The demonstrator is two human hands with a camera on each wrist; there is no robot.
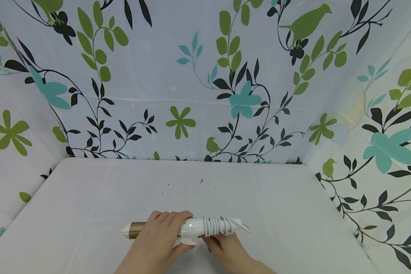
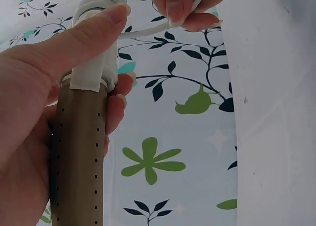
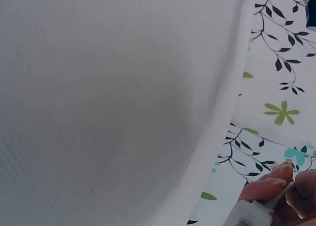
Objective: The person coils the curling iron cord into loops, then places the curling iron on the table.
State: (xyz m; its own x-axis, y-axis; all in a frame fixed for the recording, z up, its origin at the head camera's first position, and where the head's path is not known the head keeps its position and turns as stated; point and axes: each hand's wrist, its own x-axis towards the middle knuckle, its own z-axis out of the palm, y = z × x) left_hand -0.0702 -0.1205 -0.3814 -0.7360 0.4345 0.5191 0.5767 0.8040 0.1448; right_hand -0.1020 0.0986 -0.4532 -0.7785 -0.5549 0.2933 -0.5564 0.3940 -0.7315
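Observation:
A curling iron [image 1: 191,228] with a white handle and a bronze barrel lies crosswise in front of me, its tip to the left. My left hand [image 1: 159,236] grips it where barrel and handle meet; in the left wrist view the thumb lies along the white part and the perforated barrel [image 2: 76,152] shows below. White cord [image 1: 217,226] is wound in several turns around the handle. My right hand [image 1: 227,251] is below the handle, partly hidden by it. In the left wrist view, its fingers [image 2: 175,11] pinch a loose stretch of cord. A white plug [image 3: 249,213] shows beside the right fingers.
The white tabletop [image 1: 89,198] spreads around the hands, with small crumbs [image 1: 201,181] scattered beyond them. Patterned cloth walls [image 1: 178,83] with leaves and birds rise behind the table and along both sides.

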